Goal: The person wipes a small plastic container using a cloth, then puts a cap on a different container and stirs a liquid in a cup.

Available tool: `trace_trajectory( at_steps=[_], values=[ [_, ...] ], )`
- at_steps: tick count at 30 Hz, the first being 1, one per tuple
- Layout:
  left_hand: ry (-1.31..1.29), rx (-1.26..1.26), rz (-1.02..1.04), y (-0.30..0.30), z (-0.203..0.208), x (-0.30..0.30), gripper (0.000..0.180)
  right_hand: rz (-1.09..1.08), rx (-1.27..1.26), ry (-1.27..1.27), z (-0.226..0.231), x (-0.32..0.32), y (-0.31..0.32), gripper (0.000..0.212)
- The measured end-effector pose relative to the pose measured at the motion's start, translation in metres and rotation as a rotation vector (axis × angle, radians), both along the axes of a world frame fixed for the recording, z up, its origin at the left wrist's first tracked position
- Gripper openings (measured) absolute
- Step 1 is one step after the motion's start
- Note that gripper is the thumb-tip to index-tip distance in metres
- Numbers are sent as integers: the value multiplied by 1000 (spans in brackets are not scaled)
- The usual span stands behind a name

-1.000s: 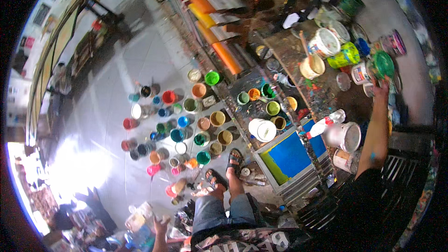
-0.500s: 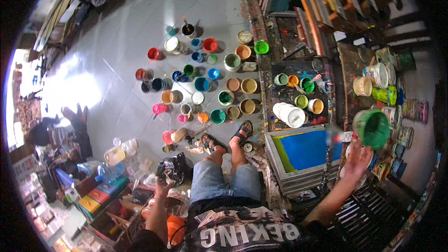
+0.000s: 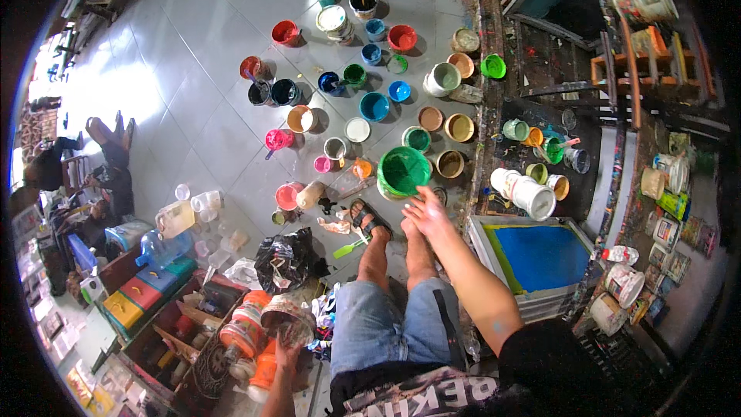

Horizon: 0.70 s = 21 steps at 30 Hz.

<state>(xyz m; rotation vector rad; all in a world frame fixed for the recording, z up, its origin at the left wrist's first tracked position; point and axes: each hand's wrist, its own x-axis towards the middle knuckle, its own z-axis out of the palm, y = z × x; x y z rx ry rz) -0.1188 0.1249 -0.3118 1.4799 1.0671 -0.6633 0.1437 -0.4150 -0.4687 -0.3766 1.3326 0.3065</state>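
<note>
My right hand (image 3: 429,215) grips the near rim of a green paint bucket (image 3: 404,171), which is tilted so that its green-coated inside shows. The bucket is over the near side of a group of paint pots, in front of my feet. At the lower left my left hand (image 3: 287,351) is closed on a paint-stained tub (image 3: 287,316), beside stacked orange containers (image 3: 245,316). The hand's fingers are partly hidden by the tub. Close to the green bucket stand a dark green pot (image 3: 416,139), a brown pot (image 3: 450,163) and an orange pot (image 3: 362,169).
Several paint pots spread over the tiled floor (image 3: 193,108). To the right, a frame with a blue panel (image 3: 540,257) lies near a white tub (image 3: 532,199). A black plastic bag (image 3: 284,259) and a bright green tool (image 3: 351,245) lie near my feet. Shelves of containers line the right.
My right hand has brought the green bucket from the right-hand shelf leftward over the floor pots. My left hand, empty before, has moved down and now holds the stained tub. The view has shifted.
</note>
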Motion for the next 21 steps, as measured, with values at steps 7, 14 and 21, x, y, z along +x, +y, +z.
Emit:
trace_trajectory(
  at_steps=[7, 14, 21],
  values=[
    [231, 195, 12, 53, 18, -110, 93, 227, -251, 294, -219, 90, 78, 74],
    [595, 293, 147, 24, 13, -175, 95, 145, -414, 268, -325, 123, 81, 72],
    [676, 292, 189, 9, 19, -187, 95, 196, -291, 321, -354, 104, 90, 74]
  ],
)
